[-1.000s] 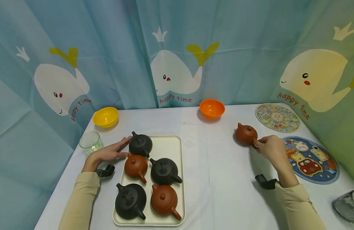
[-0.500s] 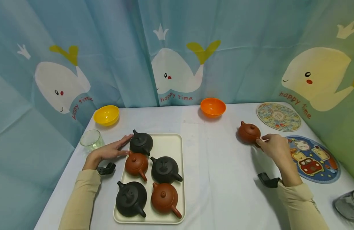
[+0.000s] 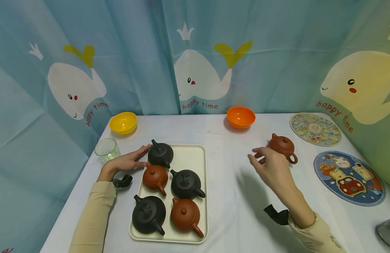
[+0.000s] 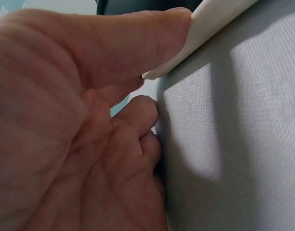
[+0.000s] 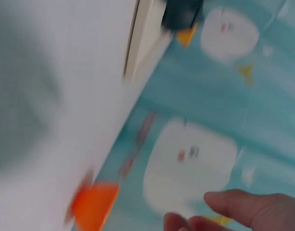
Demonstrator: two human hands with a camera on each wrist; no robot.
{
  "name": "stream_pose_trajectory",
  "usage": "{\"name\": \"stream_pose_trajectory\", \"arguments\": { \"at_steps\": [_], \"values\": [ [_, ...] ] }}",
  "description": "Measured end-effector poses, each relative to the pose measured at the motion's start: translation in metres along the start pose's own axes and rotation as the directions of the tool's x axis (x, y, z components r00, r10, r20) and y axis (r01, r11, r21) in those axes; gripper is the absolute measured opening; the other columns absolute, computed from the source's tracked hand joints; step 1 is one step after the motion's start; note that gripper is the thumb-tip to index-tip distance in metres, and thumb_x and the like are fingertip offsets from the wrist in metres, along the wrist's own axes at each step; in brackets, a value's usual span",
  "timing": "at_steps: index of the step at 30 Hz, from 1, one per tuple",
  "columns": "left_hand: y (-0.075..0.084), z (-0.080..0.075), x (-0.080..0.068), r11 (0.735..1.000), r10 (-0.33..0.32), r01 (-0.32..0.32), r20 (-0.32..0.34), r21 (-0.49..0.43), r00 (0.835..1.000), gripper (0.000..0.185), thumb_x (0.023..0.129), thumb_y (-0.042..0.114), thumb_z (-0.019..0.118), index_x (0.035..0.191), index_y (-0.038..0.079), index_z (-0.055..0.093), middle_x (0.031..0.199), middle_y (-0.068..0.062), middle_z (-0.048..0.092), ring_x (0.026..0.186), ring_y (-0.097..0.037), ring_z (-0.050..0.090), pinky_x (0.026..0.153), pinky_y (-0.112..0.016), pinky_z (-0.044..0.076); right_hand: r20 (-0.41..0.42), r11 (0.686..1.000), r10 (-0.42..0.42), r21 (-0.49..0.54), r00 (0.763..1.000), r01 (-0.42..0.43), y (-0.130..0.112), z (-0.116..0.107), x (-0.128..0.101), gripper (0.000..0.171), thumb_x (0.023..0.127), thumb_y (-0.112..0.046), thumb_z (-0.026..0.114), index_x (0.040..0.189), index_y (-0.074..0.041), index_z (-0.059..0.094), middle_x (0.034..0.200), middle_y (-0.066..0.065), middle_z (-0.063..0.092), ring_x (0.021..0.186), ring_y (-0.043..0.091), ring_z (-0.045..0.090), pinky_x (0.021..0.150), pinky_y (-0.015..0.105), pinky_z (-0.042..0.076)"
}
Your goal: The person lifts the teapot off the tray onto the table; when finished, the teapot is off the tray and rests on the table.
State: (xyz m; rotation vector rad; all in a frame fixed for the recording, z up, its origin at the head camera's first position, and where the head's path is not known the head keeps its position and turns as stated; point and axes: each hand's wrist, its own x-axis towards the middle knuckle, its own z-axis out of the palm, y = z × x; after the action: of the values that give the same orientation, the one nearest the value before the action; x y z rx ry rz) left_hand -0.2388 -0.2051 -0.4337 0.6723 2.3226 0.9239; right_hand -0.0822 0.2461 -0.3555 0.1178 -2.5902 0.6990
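My left hand rests at the left rim of the cream tray, fingers stretched out beside a black teapot and a brown teapot. In the left wrist view, the thumb touches the tray's edge. Another black teapot, a larger black teapot and a second brown teapot also stand on the tray. My right hand, holding nothing, is raised over the table with fingers loosely bent. It partly overlaps a lone brown teapot, whose handle faces me.
At the back stand a yellow bowl and an orange bowl. A green glass is left of my left hand. On the right lie a floral round mat and a blue cartoon mat, with a grey glass nearer.
My right hand has let go of the lone brown teapot's handle and moved left. The left hand stays at the tray. The head view has turned slightly right.
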Motion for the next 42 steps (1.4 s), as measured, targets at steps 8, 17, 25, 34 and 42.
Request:
{"name": "stream_pose_trajectory", "arguments": {
  "at_steps": [8, 17, 25, 34, 42],
  "values": [
    [0.0, 0.0, 0.001, 1.0, -0.002, 0.002, 0.009, -0.016, 1.0, 0.084, 0.095, 0.029, 0.063, 0.158, 0.012, 0.01, 0.161, -0.026, -0.001, 0.148, -0.045, -0.002, 0.116, -0.065, 0.005, 0.232, 0.989, -0.101, 0.13, 0.967, 0.072, -0.045, 0.039, -0.023, 0.01, 0.085, -0.011, 0.073, 0.092, -0.003, 0.074, 0.074, -0.001, 0.07, 0.06, 0.006, 0.06, 0.056, 0.021, 0.049],
    [0.001, -0.003, 0.002, 1.0, -0.001, 0.001, -0.001, -0.022, 1.0, 0.084, 0.096, 0.027, 0.063, 0.158, 0.011, 0.01, 0.161, -0.026, -0.002, 0.148, -0.045, -0.004, 0.115, -0.065, 0.003, 0.41, 0.959, -0.215, 0.26, 0.886, 0.112, -0.075, 0.069, -0.034, 0.013, 0.085, -0.019, 0.076, 0.09, -0.007, 0.072, 0.074, -0.005, 0.067, 0.06, 0.0, 0.056, 0.055, 0.017, 0.045],
    [-0.002, 0.002, 0.001, 1.0, -0.011, 0.011, 0.001, -0.025, 1.0, 0.086, 0.094, 0.031, 0.064, 0.158, 0.012, 0.009, 0.162, -0.024, 0.0, 0.148, -0.044, -0.005, 0.115, -0.065, 0.002, 0.42, 0.959, -0.214, 0.261, 0.882, 0.109, -0.073, 0.088, -0.042, 0.015, 0.08, -0.015, 0.079, 0.086, -0.006, 0.069, 0.074, -0.001, 0.068, 0.061, 0.004, 0.058, 0.055, 0.018, 0.045],
    [-0.002, 0.007, 0.002, 0.999, 0.018, -0.018, 0.003, -0.027, 1.0, 0.085, 0.095, 0.027, 0.064, 0.158, 0.01, 0.01, 0.161, -0.025, 0.001, 0.148, -0.045, -0.003, 0.115, -0.066, 0.003, 0.37, 0.952, -0.18, 0.3, 0.911, 0.066, -0.065, 0.092, -0.044, 0.008, 0.083, -0.007, 0.075, 0.09, -0.003, 0.071, 0.078, 0.004, 0.072, 0.061, 0.003, 0.06, 0.054, 0.017, 0.048],
    [-0.002, 0.004, -0.001, 1.0, 0.004, -0.004, -0.007, -0.028, 1.0, 0.084, 0.095, 0.027, 0.064, 0.158, 0.011, 0.011, 0.161, -0.026, 0.001, 0.148, -0.045, -0.002, 0.115, -0.066, 0.004, 0.374, 0.943, -0.144, 0.332, 0.916, 0.013, -0.063, 0.097, -0.041, 0.01, 0.084, -0.013, 0.076, 0.089, -0.005, 0.072, 0.078, 0.003, 0.072, 0.059, -0.001, 0.058, 0.051, 0.017, 0.045]
  ]
}}
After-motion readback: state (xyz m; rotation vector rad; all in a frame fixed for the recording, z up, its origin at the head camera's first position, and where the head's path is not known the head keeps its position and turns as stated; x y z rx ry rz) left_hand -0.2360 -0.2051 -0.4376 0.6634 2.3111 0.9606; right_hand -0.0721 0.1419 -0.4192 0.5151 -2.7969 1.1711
